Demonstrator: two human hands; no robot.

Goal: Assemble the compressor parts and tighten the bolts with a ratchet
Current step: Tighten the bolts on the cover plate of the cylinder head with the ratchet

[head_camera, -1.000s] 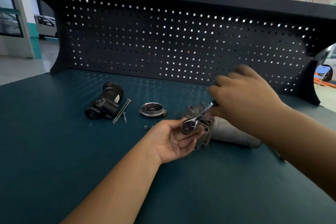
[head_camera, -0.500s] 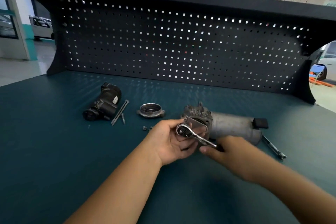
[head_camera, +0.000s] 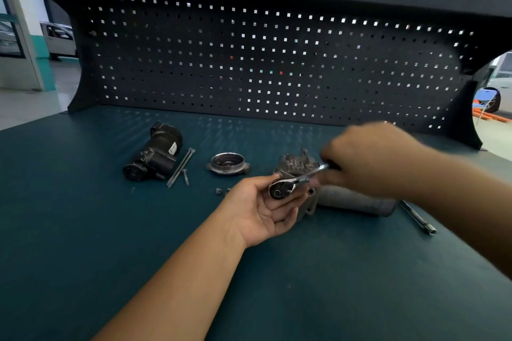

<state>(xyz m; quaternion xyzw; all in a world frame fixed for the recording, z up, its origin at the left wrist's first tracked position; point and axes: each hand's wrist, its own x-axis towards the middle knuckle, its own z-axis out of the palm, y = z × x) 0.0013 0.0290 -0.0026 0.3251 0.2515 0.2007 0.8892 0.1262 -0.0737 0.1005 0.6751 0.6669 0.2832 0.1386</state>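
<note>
A grey metal compressor body (head_camera: 346, 198) lies on its side on the teal bench, its finned head (head_camera: 297, 165) toward the left. The chrome ratchet (head_camera: 293, 184) has its head set against the compressor's left end. My left hand (head_camera: 266, 209) lies palm-up there, with thumb and fingers curled around the ratchet head. My right hand (head_camera: 371, 159), blurred, grips the ratchet handle, raised up and to the right above the compressor. A black motor unit (head_camera: 155, 156), two long bolts (head_camera: 180, 166), a short bolt (head_camera: 185, 176) and a round metal cap (head_camera: 227, 164) lie to the left.
Small nuts (head_camera: 219, 190) lie on the bench (head_camera: 83, 230) near my left wrist. A slim metal rod tool (head_camera: 418, 217) lies right of the compressor. A dark pegboard (head_camera: 263, 63) walls off the back of the bench.
My right hand has swung the ratchet handle from low in front of the compressor up and back to the right. The left hand has stayed at the ratchet head.
</note>
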